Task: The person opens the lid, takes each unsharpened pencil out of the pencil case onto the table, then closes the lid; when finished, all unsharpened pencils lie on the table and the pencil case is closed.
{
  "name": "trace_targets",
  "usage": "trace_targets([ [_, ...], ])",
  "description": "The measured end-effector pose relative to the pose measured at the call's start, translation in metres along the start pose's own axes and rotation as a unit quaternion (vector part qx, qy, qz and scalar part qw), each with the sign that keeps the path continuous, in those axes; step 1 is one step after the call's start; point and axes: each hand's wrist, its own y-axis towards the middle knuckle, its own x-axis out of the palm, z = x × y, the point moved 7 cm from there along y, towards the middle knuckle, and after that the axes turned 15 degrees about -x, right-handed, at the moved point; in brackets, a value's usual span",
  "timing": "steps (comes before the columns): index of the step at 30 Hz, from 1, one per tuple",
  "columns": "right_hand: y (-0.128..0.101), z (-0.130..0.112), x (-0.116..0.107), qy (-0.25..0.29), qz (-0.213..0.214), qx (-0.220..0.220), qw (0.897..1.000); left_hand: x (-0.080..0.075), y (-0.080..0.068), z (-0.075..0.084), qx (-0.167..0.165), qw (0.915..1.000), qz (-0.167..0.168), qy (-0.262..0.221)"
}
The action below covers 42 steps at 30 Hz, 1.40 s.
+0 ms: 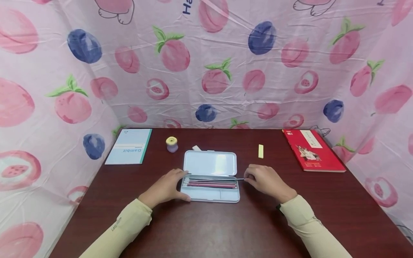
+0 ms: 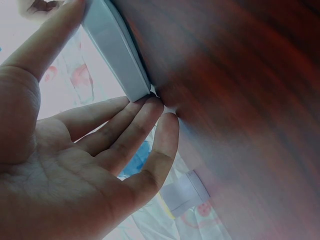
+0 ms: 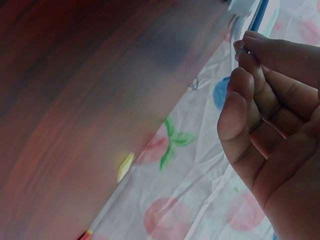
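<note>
An open pencil case [image 1: 201, 194], pale blue-white, lies on the table with its lid [image 1: 206, 163] tipped back. Several pencils [image 1: 211, 184] lie side by side in its long compartment. My left hand [image 1: 166, 188] holds the case at its left end, thumb at the near corner and fingers at the far one; the left wrist view shows the fingertips against the case [image 2: 117, 55]. Between thumb and fingertips, my right hand [image 1: 266, 180] pinches the end of a dark pencil [image 1: 238, 179], which slants over the case's right edge. In the right wrist view the fingertips meet at its end.
Behind the case are a small yellow-and-purple jar-shaped object [image 1: 172, 144] and a white piece [image 1: 196, 148], partly hidden by the lid. A yellow strip [image 1: 260, 151] lies back right. A notebook [image 1: 129, 147] is at left, a red book [image 1: 313, 150] at right. Patterned cloth surrounds the table.
</note>
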Motion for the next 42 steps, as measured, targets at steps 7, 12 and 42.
trace_targets([
  [7, -0.014, 0.015, -0.002, 0.012, 0.003, 0.016, 1.0, 0.001, 0.001, -0.001, 0.0, 1.0, -0.001, 0.002],
  [12, -0.019, 0.023, -0.003, 0.021, 0.003, 0.027, 0.999, 0.001, 0.001, -0.001, -0.001, 1.0, -0.002, 0.001],
  [42, -0.071, 0.088, -0.023, 0.036, 0.027, 0.029, 0.999, 0.001, 0.001, -0.001, 0.001, 1.0, 0.001, 0.001],
])
